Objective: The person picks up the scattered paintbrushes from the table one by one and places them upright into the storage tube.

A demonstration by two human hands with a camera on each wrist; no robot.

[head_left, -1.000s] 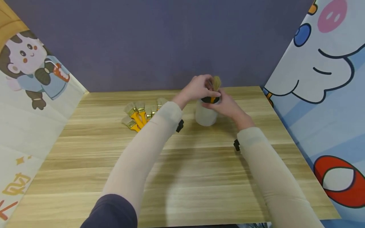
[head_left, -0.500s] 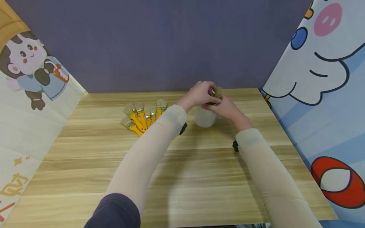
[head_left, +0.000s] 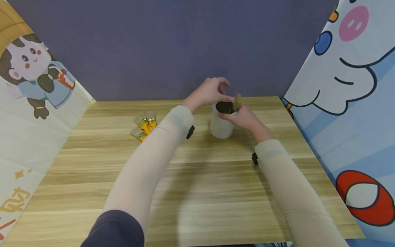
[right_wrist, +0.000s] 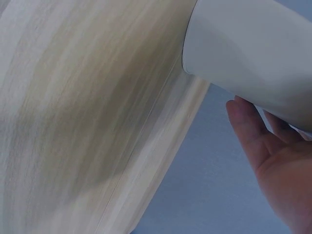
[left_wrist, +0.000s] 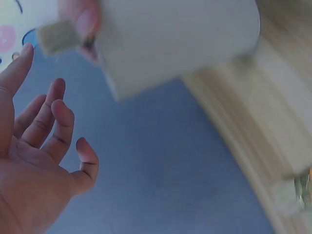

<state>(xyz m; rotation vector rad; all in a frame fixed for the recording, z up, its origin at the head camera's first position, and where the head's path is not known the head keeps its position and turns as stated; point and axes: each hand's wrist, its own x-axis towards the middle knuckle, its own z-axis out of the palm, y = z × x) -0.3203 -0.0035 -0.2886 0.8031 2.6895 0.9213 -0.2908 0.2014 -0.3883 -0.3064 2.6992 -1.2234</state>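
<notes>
The cup seemed to stand upright on the bench. At the right of its mouth was a brush, bristles up and tipped toward the right rim; its handle was hidden, most likely inside the cup. The right hand was curled round the cup near the top, close beside the brush. The left hand hung over the left of the cup's mouth, fingers loosely bent and apparently gripping nothing; the left wrist view showed a gap between it and the bristles. Other brushes lay well to the left of the cup, some perhaps hidden behind the left sleeve.

The step in hand looked like settling the brush in the cup. Doing it well probably meant keeping the right hand's hold firm but light, since a hard squeeze could tilt the cup. The left hand was best kept clear of the bristles, so as not to snag the brush. Leaning the brush against the cup's right rim would leave more room at the left.
</notes>
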